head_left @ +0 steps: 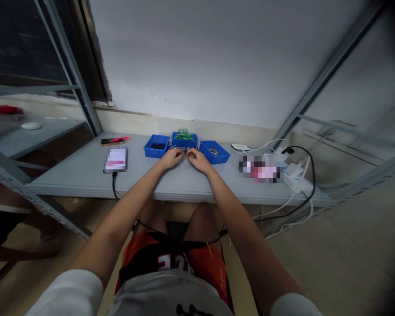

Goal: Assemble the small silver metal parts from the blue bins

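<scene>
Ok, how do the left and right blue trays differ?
The left tray holds dark pieces; the right tray holds silvery pieces. The left tray sits roughly square to the table, while the right tray is turned askew. Both are blue and open-topped.

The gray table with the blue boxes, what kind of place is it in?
Probably a small workroom, though I can't be sure. Blue bins hold small pieces, and they sit on a gray worktable set between metal posts.
</scene>
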`<state>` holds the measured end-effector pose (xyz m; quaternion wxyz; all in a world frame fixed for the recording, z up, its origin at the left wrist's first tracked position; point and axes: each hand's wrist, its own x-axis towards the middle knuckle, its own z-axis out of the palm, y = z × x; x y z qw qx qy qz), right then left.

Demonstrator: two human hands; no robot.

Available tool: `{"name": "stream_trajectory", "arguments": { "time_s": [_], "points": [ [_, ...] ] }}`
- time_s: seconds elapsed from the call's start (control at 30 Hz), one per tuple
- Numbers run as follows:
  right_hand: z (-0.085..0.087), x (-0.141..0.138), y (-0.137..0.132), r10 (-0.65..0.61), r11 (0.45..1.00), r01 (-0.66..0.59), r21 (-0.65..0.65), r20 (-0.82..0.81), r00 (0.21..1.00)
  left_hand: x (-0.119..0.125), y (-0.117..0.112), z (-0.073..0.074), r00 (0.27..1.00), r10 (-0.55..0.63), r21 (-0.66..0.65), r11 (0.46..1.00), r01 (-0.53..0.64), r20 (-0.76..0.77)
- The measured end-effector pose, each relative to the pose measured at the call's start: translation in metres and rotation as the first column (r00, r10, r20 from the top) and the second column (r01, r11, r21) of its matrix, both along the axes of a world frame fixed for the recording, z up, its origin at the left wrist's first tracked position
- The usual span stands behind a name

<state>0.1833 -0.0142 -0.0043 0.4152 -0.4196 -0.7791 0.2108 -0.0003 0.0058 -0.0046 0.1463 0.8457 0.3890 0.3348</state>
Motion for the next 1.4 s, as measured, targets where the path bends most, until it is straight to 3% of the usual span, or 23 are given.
{"name": "stream_trajectory", "arguments": {
  "time_s": [0.27,0.33,0.4,0.43,0.53,0.6,0.63,0.67,0.73,0.83,0.93,1.0,1.07,1.23,1.4],
  "points": [
    [0.001,0.0,0.001,-0.014,0.999,0.014,0.047,-0.002,1.0,0.003,-0.004,0.005,0.998,-0.002,0.048,0.999,-0.001,0.057],
    [0.0,0.002,0.003,-0.097,0.994,0.097,0.041,-0.008,0.995,0.001,-0.007,0.01,0.991,0.046,0.089,0.994,-0.057,0.126],
    [-0.004,0.005,0.006,-0.198,0.98,0.196,0.025,0.062,0.978,-0.004,-0.01,0.017,0.971,0.163,0.147,0.971,-0.19,0.177],
    [-0.006,0.006,0.007,-0.233,0.972,0.232,0.027,0.126,0.964,-0.009,-0.011,0.02,0.942,0.266,0.169,0.938,-0.302,0.203],
    [-0.01,0.009,0.008,-0.282,0.959,0.275,0.065,0.308,0.909,-0.023,-0.013,0.027,0.768,0.589,0.176,0.752,-0.635,0.252],
    [-0.011,0.009,0.008,-0.304,0.952,0.288,0.1,0.399,0.865,-0.028,-0.014,0.029,0.666,0.698,0.162,0.649,-0.743,0.263],
    [-0.011,0.008,0.007,-0.312,0.95,0.291,0.116,0.439,0.843,-0.029,-0.014,0.029,0.657,0.706,0.172,0.636,-0.752,0.264],
    [-0.01,0.007,0.007,-0.315,0.949,0.288,0.131,0.478,0.82,-0.028,-0.015,0.029,0.673,0.693,0.189,0.647,-0.739,0.26],
    [-0.009,0.006,0.005,-0.309,0.951,0.272,0.15,0.539,0.784,-0.022,-0.016,0.028,0.771,0.597,0.241,0.733,-0.636,0.221],
    [-0.007,0.004,0.004,-0.31,0.951,0.26,0.169,0.569,0.762,-0.009,-0.017,0.023,0.93,0.357,0.267,0.891,-0.368,0.089],
    [-0.007,0.003,0.003,-0.336,0.941,0.288,0.175,0.559,0.758,0.0,-0.014,0.013,0.986,0.147,0.21,0.969,-0.128,-0.075],
    [-0.007,0.003,0.003,-0.351,0.935,0.31,0.17,0.551,0.757,0.002,-0.01,0.007,0.989,0.046,0.149,0.989,-0.024,-0.143],
    [-0.008,0.003,0.003,-0.373,0.926,0.34,0.163,0.536,0.758,0.002,-0.006,0.002,0.988,0.003,0.051,0.999,0.005,-0.157],
    [-0.01,0.002,0.008,-0.428,0.896,0.422,0.137,0.521,0.739,0.0,-0.002,-0.002,0.993,0.027,-0.007,1.0,-0.028,-0.115],
    [-0.011,0.004,0.01,-0.426,0.897,0.42,0.137,0.521,0.74,0.001,-0.004,-0.002,0.991,0.051,-0.027,0.998,-0.055,-0.12]
  ]
}}
